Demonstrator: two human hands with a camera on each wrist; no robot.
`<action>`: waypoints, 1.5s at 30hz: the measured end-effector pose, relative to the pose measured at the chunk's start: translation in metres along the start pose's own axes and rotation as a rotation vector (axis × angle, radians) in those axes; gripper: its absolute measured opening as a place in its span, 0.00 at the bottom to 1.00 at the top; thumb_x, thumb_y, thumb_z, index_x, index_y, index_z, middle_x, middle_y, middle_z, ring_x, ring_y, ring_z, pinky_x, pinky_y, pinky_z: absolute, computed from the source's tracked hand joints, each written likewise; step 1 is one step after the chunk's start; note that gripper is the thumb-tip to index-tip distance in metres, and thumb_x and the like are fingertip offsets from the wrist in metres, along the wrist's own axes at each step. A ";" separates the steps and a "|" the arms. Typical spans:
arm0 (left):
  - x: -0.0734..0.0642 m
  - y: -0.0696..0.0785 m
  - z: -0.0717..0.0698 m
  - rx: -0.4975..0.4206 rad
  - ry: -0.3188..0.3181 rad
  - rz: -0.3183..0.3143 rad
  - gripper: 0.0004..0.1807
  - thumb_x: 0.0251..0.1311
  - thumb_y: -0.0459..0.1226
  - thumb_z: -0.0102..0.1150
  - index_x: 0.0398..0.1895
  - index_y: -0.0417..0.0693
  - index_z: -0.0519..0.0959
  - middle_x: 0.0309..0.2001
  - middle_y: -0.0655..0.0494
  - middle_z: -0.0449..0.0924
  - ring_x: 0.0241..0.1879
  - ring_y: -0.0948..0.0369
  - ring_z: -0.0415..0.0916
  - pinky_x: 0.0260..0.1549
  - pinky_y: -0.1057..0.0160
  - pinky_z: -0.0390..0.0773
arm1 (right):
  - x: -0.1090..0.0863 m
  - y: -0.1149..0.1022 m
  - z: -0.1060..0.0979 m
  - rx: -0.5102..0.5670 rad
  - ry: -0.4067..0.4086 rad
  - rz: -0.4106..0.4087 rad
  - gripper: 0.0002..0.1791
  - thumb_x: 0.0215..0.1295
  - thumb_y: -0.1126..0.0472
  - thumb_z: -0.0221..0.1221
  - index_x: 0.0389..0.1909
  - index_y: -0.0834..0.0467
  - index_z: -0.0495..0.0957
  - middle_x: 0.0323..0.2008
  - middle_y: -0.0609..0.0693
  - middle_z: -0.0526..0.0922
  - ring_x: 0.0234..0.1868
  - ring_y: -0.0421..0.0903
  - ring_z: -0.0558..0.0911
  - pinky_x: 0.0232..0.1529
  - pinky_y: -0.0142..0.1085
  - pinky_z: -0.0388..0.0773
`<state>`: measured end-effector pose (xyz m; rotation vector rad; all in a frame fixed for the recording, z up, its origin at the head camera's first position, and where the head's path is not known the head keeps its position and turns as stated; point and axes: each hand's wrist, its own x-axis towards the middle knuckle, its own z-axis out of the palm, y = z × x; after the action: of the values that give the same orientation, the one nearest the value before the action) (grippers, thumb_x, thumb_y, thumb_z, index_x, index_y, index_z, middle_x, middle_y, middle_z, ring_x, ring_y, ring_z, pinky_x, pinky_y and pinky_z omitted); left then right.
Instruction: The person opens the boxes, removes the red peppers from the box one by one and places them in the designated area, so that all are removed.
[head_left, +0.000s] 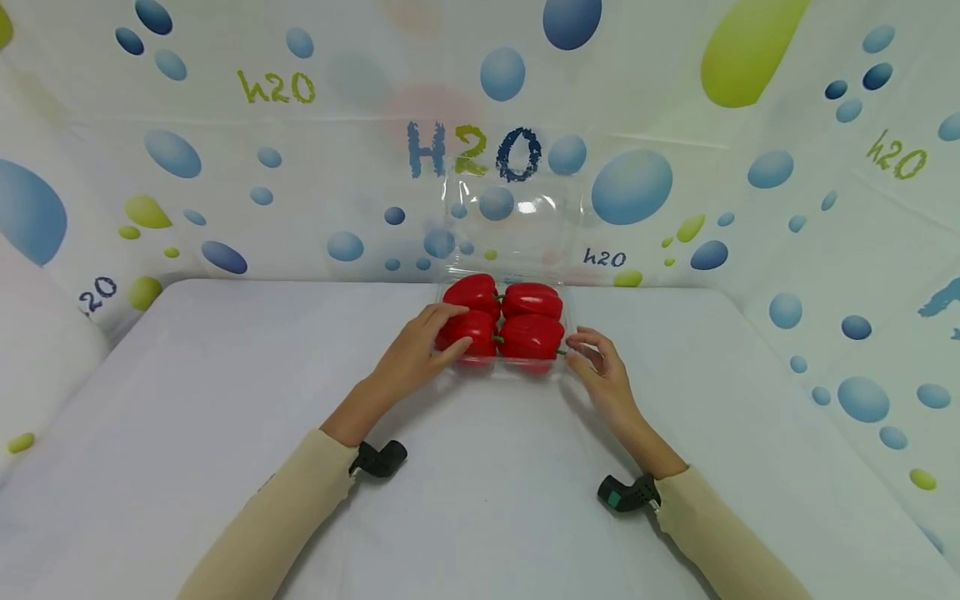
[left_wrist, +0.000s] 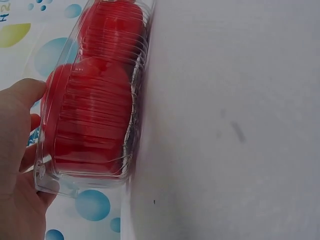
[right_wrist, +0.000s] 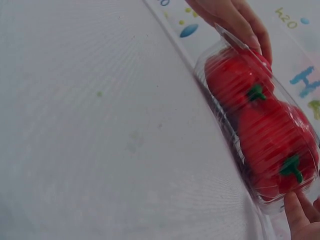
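Note:
Several red bell peppers (head_left: 531, 336) with green stems lie in a clear plastic clamshell box (head_left: 517, 361), in two rows. My left hand (head_left: 408, 354) reaches over the box's left side and holds the front-left bell pepper (head_left: 483, 327), thumb toward the front and fingers toward the back. In the left wrist view the thumb (left_wrist: 30, 91) lies at the pepper's upper edge. My right hand (head_left: 603, 375) is at the front right corner, its fingers loosely bent and holding nothing. The right wrist view has a fingertip (right_wrist: 294, 202) right at the box's wall, below a green stem (right_wrist: 291, 167).
The box's transparent lid (head_left: 517, 221) stands raised at the back, against a white backdrop (head_left: 337, 192) printed with blue and green drops. A white cloth (head_left: 480, 500) covers the table. Each wrist wears a black camera band (head_left: 381, 459).

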<state>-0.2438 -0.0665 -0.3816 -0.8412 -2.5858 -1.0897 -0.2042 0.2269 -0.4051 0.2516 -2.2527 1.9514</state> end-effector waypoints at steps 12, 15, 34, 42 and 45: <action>0.003 0.005 0.003 0.083 -0.018 -0.085 0.34 0.60 0.46 0.65 0.67 0.44 0.66 0.62 0.43 0.69 0.61 0.45 0.69 0.55 0.48 0.77 | 0.000 -0.001 0.000 -0.028 0.001 0.007 0.18 0.70 0.71 0.53 0.58 0.69 0.66 0.69 0.60 0.59 0.66 0.61 0.67 0.52 0.20 0.73; 0.003 0.007 0.004 0.101 -0.019 -0.113 0.36 0.59 0.48 0.65 0.67 0.44 0.65 0.62 0.43 0.69 0.61 0.45 0.69 0.53 0.47 0.78 | -0.001 -0.001 0.000 -0.032 -0.001 0.005 0.18 0.70 0.71 0.53 0.59 0.69 0.65 0.70 0.60 0.59 0.66 0.61 0.67 0.52 0.20 0.73; 0.007 0.017 0.010 0.087 -0.038 -0.268 0.45 0.55 0.54 0.65 0.71 0.42 0.62 0.64 0.42 0.68 0.63 0.46 0.64 0.51 0.45 0.79 | -0.001 0.001 -0.001 -0.007 -0.003 -0.015 0.18 0.68 0.73 0.53 0.58 0.71 0.66 0.69 0.62 0.60 0.65 0.62 0.68 0.52 0.21 0.74; 0.006 0.016 0.010 0.070 -0.025 -0.246 0.43 0.56 0.52 0.65 0.71 0.42 0.63 0.65 0.41 0.68 0.64 0.45 0.64 0.51 0.44 0.79 | -0.002 0.000 0.000 -0.007 -0.002 -0.004 0.18 0.69 0.72 0.53 0.58 0.70 0.66 0.69 0.61 0.60 0.66 0.63 0.68 0.52 0.21 0.74; 0.005 0.015 0.011 0.033 -0.018 -0.255 0.43 0.56 0.52 0.66 0.71 0.43 0.64 0.65 0.41 0.67 0.64 0.45 0.63 0.51 0.44 0.79 | -0.002 0.000 -0.001 -0.007 -0.006 -0.005 0.18 0.69 0.73 0.53 0.58 0.70 0.66 0.69 0.61 0.60 0.66 0.63 0.68 0.53 0.23 0.74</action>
<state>-0.2389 -0.0481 -0.3782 -0.5257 -2.7746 -1.1025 -0.2026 0.2276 -0.4059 0.2621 -2.2607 1.9426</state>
